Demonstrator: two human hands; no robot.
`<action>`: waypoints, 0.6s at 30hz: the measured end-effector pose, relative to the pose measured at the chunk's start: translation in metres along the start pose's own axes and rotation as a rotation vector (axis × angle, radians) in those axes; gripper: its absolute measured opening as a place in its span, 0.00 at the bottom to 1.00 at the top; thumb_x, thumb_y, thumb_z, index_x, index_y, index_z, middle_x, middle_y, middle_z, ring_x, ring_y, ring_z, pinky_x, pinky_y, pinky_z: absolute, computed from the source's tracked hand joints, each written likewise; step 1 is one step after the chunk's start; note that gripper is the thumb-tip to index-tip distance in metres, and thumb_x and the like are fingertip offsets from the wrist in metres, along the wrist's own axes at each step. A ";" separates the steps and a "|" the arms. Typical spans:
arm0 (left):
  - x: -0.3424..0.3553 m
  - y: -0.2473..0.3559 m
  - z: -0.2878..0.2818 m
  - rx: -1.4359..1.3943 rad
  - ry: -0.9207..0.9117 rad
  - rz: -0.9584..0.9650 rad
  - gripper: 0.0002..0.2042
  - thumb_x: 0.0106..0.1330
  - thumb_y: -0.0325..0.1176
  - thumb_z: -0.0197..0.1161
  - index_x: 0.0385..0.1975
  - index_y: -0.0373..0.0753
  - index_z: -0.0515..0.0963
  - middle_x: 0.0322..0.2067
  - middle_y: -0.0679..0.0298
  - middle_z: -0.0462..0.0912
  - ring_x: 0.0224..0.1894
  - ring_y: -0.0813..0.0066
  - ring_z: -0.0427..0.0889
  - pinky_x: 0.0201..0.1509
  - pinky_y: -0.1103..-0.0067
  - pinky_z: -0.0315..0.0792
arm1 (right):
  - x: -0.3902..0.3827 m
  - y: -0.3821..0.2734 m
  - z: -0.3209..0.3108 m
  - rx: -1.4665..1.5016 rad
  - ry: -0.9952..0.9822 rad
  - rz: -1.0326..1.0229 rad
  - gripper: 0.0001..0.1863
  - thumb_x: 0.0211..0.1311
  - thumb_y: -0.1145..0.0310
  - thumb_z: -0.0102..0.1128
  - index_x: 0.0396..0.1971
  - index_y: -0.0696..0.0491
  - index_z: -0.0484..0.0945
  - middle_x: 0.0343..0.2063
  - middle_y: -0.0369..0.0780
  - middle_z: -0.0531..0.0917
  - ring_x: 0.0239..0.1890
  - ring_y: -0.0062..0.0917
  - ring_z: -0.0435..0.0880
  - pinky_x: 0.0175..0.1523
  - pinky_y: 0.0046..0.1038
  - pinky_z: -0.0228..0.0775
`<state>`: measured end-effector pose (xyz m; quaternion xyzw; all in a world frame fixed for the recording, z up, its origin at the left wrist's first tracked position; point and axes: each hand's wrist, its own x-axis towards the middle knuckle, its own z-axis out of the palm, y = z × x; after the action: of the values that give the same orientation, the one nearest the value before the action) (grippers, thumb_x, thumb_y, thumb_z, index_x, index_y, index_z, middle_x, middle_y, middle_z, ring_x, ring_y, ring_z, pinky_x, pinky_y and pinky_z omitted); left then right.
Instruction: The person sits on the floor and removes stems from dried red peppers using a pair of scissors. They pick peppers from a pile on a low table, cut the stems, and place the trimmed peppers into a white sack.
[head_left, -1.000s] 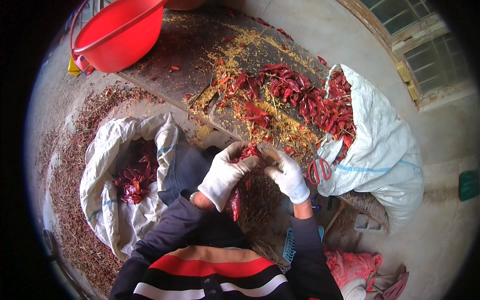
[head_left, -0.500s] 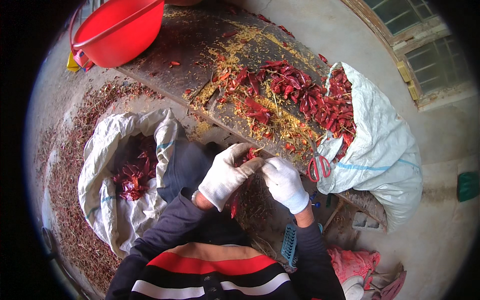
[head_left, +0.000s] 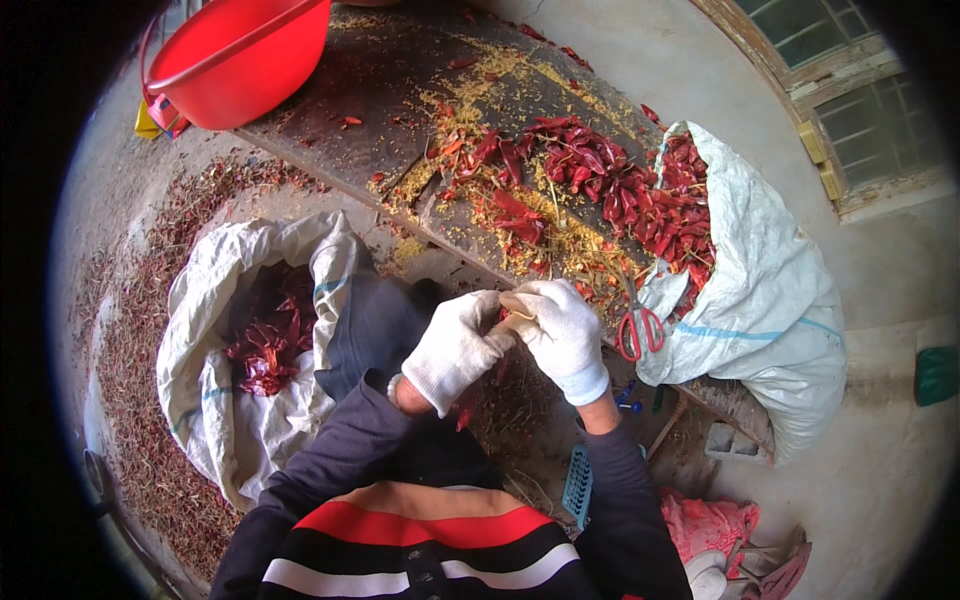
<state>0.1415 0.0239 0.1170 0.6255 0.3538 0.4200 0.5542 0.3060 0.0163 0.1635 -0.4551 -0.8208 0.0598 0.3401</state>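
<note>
In front of my body both hands, in white knit gloves, meet at a dried red chili. My left hand (head_left: 455,348) is closed round the chili (head_left: 467,408), and its red tip hangs below the palm. My right hand (head_left: 562,338) pinches at its stem end, where a pale bit shows between the fingertips; the gloves cover most of the rest. On the low table (head_left: 350,125) beyond, dried red chilies (head_left: 580,158) spill from a white woven sack (head_left: 770,270) lying on its side. Scissors with red handles (head_left: 640,332) rest against that sack.
At my left an open white sack (head_left: 195,300) holds red chilies (head_left: 268,355). A red plastic basin (head_left: 240,70) stands at the table's far left. Yellow seeds (head_left: 480,85) litter the tabletop. Stems and scraps (head_left: 150,440) cover the floor at left. A blue basket (head_left: 577,485) sits near my right forearm.
My right hand has shifted up and slightly left, its fingertips now over the stem end of the chili. My left hand stays nearly in place, still gripping the chili.
</note>
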 end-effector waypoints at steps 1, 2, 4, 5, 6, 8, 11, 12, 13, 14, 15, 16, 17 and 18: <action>0.000 0.001 0.000 -0.014 -0.018 -0.052 0.10 0.60 0.24 0.64 0.41 0.32 0.78 0.30 0.62 0.81 0.32 0.79 0.77 0.40 0.79 0.74 | -0.002 0.000 0.002 -0.014 0.017 -0.002 0.12 0.54 0.67 0.68 0.37 0.55 0.83 0.33 0.42 0.82 0.37 0.37 0.83 0.40 0.32 0.76; 0.000 0.003 0.000 -0.017 -0.035 -0.087 0.10 0.60 0.25 0.64 0.40 0.32 0.78 0.29 0.62 0.81 0.32 0.78 0.78 0.39 0.79 0.74 | -0.004 0.000 0.004 -0.027 0.035 -0.004 0.11 0.54 0.68 0.68 0.37 0.55 0.83 0.32 0.43 0.82 0.37 0.37 0.83 0.40 0.32 0.76; 0.000 0.007 -0.001 -0.011 -0.070 -0.144 0.09 0.59 0.25 0.64 0.39 0.32 0.79 0.28 0.61 0.80 0.30 0.76 0.78 0.38 0.78 0.74 | -0.008 0.002 0.011 0.065 0.073 0.085 0.07 0.57 0.69 0.66 0.33 0.56 0.82 0.31 0.40 0.82 0.33 0.32 0.82 0.38 0.29 0.74; -0.001 0.007 -0.002 0.032 -0.082 -0.125 0.09 0.59 0.25 0.64 0.39 0.32 0.79 0.27 0.60 0.80 0.29 0.75 0.78 0.38 0.78 0.74 | -0.009 0.003 0.013 0.112 0.092 0.129 0.06 0.58 0.69 0.65 0.32 0.56 0.82 0.30 0.39 0.81 0.32 0.30 0.81 0.37 0.28 0.73; -0.001 0.007 -0.002 0.075 -0.092 -0.105 0.09 0.59 0.25 0.64 0.38 0.32 0.79 0.27 0.60 0.80 0.29 0.73 0.78 0.37 0.78 0.74 | -0.009 0.002 0.012 0.238 0.061 0.263 0.07 0.59 0.68 0.64 0.31 0.56 0.81 0.29 0.38 0.81 0.31 0.27 0.80 0.36 0.26 0.72; -0.002 0.004 -0.004 0.168 -0.089 -0.008 0.09 0.59 0.25 0.64 0.38 0.32 0.79 0.26 0.59 0.79 0.28 0.71 0.79 0.36 0.78 0.74 | -0.009 0.000 0.010 0.492 -0.006 0.530 0.09 0.62 0.65 0.63 0.29 0.55 0.80 0.27 0.36 0.80 0.28 0.21 0.77 0.34 0.22 0.68; 0.000 0.000 -0.002 0.201 -0.077 0.105 0.08 0.59 0.25 0.64 0.38 0.33 0.79 0.25 0.60 0.79 0.27 0.70 0.79 0.34 0.78 0.74 | -0.014 0.018 0.021 1.147 0.236 0.786 0.15 0.69 0.57 0.57 0.30 0.53 0.71 0.26 0.36 0.76 0.26 0.16 0.70 0.36 0.18 0.64; 0.000 0.000 -0.002 0.149 -0.077 0.051 0.08 0.60 0.25 0.64 0.38 0.33 0.79 0.26 0.61 0.80 0.27 0.72 0.79 0.34 0.79 0.74 | -0.017 0.026 0.024 1.232 0.314 0.781 0.16 0.69 0.56 0.56 0.29 0.53 0.70 0.26 0.36 0.76 0.25 0.16 0.69 0.36 0.18 0.65; 0.000 -0.001 -0.002 0.095 -0.075 -0.003 0.07 0.61 0.25 0.64 0.38 0.33 0.79 0.26 0.62 0.81 0.28 0.74 0.79 0.34 0.79 0.74 | -0.021 0.033 0.026 1.152 0.343 0.796 0.15 0.69 0.57 0.56 0.30 0.53 0.71 0.27 0.36 0.77 0.26 0.17 0.71 0.37 0.20 0.66; -0.003 0.002 0.000 -0.017 -0.079 -0.144 0.07 0.62 0.26 0.63 0.38 0.33 0.79 0.27 0.63 0.81 0.28 0.77 0.79 0.34 0.80 0.74 | -0.026 0.039 0.025 1.073 0.372 0.810 0.14 0.69 0.57 0.56 0.31 0.53 0.72 0.27 0.37 0.78 0.27 0.18 0.73 0.37 0.22 0.68; -0.004 0.004 -0.002 -0.093 -0.079 -0.223 0.07 0.62 0.26 0.63 0.38 0.33 0.79 0.27 0.65 0.81 0.29 0.79 0.79 0.34 0.80 0.74 | -0.027 0.039 0.021 0.778 0.192 0.757 0.12 0.69 0.60 0.56 0.32 0.54 0.76 0.29 0.36 0.80 0.31 0.21 0.78 0.38 0.26 0.71; -0.004 0.007 -0.001 -0.169 -0.085 -0.298 0.06 0.63 0.26 0.63 0.38 0.32 0.79 0.27 0.66 0.81 0.30 0.82 0.78 0.34 0.81 0.74 | -0.036 0.055 0.023 0.455 -0.074 0.583 0.10 0.65 0.64 0.59 0.30 0.55 0.79 0.28 0.38 0.83 0.31 0.25 0.82 0.37 0.29 0.73; -0.004 0.013 -0.002 -0.207 -0.095 -0.313 0.06 0.63 0.26 0.63 0.38 0.32 0.79 0.28 0.67 0.81 0.30 0.84 0.78 0.34 0.81 0.74 | -0.047 0.066 0.023 0.168 -0.222 0.477 0.08 0.63 0.66 0.60 0.28 0.55 0.79 0.27 0.40 0.83 0.30 0.28 0.82 0.36 0.30 0.73; -0.004 0.013 -0.003 -0.220 -0.095 -0.315 0.07 0.63 0.26 0.63 0.39 0.32 0.79 0.27 0.67 0.81 0.30 0.85 0.77 0.34 0.82 0.74 | -0.050 0.068 0.025 -0.111 -0.369 0.359 0.07 0.60 0.67 0.62 0.27 0.55 0.80 0.26 0.41 0.82 0.29 0.32 0.83 0.35 0.31 0.73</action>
<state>0.1367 0.0198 0.1296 0.5174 0.3728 0.3344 0.6940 0.3566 0.0218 0.0916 -0.5930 -0.7769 0.1559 0.1431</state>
